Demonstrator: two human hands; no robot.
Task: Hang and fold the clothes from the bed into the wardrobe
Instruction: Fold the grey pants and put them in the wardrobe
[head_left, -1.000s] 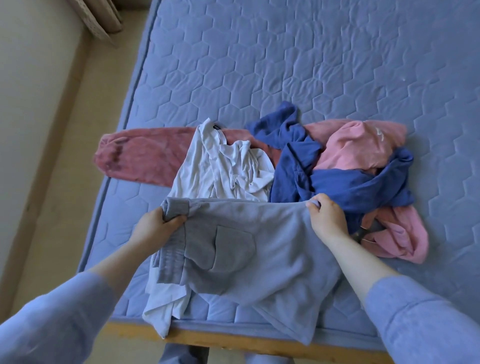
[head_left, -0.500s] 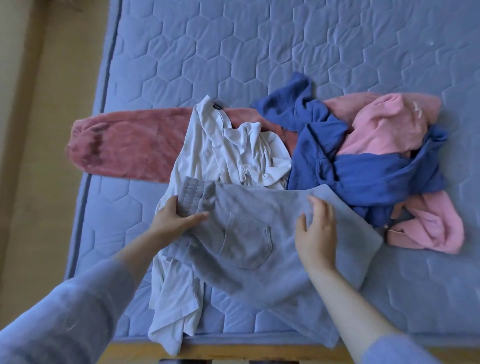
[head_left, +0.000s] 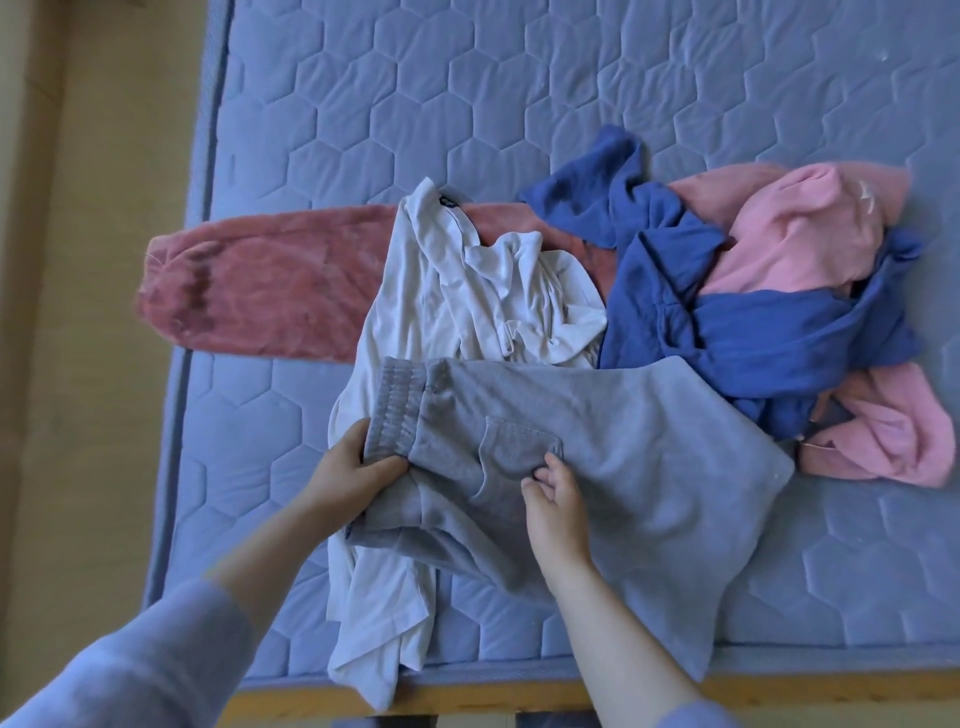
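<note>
Shorts (head_left: 649, 457) in L hand (head_left: 348, 467) + R hand (head_left: 556, 504), nr mattress edge (head_left: 831, 652)

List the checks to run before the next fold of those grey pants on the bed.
1. Left hand grips the grey pants at the waistband: ok.
2. Right hand pinches fabric by the pocket: ok.
3. Pants clear of other clothes: not ok, they lie on the white shirt and overlap the blue garment.
4. Fabric flat: not ok, bunched near the left hand.
5. Pants fully on the mattress: not ok, one leg hangs over the near edge.
</note>
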